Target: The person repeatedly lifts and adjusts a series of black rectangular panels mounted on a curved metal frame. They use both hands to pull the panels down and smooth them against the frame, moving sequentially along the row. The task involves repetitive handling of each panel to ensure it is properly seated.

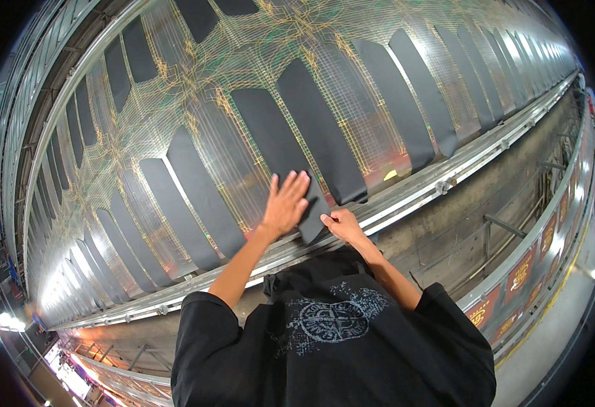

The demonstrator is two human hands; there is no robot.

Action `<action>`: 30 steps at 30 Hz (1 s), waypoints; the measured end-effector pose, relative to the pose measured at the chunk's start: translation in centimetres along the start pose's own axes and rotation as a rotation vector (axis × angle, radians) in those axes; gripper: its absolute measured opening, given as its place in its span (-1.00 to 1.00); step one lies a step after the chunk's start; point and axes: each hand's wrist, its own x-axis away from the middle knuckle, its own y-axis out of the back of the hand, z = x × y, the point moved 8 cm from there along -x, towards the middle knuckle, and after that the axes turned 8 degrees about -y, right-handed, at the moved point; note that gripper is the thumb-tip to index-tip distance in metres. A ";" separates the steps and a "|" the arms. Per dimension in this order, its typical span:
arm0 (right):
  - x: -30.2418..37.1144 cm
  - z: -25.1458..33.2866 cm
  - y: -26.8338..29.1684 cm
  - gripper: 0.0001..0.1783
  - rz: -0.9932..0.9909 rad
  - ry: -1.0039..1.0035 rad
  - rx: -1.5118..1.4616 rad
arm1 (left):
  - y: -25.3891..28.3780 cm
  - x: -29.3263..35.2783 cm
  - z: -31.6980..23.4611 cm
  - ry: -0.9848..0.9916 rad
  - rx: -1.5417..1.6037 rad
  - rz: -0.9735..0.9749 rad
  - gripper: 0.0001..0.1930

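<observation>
A long table (216, 163) covered in a fine grid of yellow, green and red lines stretches across the head view. Dark fabric pieces with pointed far ends lie on it in rows. My left hand (288, 203) rests flat, fingers apart, on the lower part of one dark fabric piece (263, 122). At the table's near edge, my right hand (340, 224) is closed, thumb and fingers pinching the near corner of that piece. This near end is folded or lifted over the edge. Another dark piece (321, 129) lies just to the right, its near end curling at the edge.
A metal rail (406, 202) with clamps runs along the table's near edge, close to my body. Beyond a passage on the right stands another long rail with red and gold stickers (521, 271). Metal framework (29, 102) lines the far left.
</observation>
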 end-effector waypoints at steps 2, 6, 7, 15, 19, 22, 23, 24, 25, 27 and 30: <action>0.6 0.8 -0.2 -0.40 0.053 0.009 -0.026 | 2.8 -1.5 3.3 0.036 -0.103 -0.094 -0.42; 4.3 6.7 1.0 -0.46 0.130 0.081 -0.110 | 6.7 -5.2 9.6 0.106 -0.260 -0.115 -0.47; 4.8 7.5 1.3 -0.48 0.128 0.083 -0.113 | 7.3 -6.1 10.8 0.141 -0.294 -0.082 -0.46; 1.2 1.2 0.6 -0.57 0.023 -0.093 0.025 | 5.6 -7.3 12.1 0.127 -0.413 0.036 -0.38; -0.9 -0.1 -0.2 -0.57 -0.014 -0.092 0.107 | 5.6 -7.5 11.7 0.086 -0.468 -0.019 -0.36; -1.4 -0.5 -0.4 -0.56 -0.015 -0.107 0.116 | 5.7 -7.7 11.5 0.082 -0.442 -0.016 -0.34; -1.5 -0.4 -0.5 -0.56 -0.008 -0.116 0.113 | 5.8 -7.6 11.5 0.083 -0.442 -0.019 -0.34; -1.5 -0.4 -0.5 -0.56 -0.001 -0.126 0.111 | 5.8 -7.6 11.5 0.084 -0.442 -0.022 -0.34; -1.6 -0.4 -0.5 -0.56 0.006 -0.135 0.108 | 5.8 -7.5 11.6 0.092 -0.427 -0.024 -0.34; -1.8 -0.8 -0.7 -0.55 0.015 -0.126 0.121 | 5.8 -7.4 11.5 0.098 -0.425 -0.039 -0.35; -1.8 -0.8 -0.6 -0.53 0.008 -0.106 0.121 | 5.7 -7.3 11.3 0.114 -0.426 -0.053 -0.35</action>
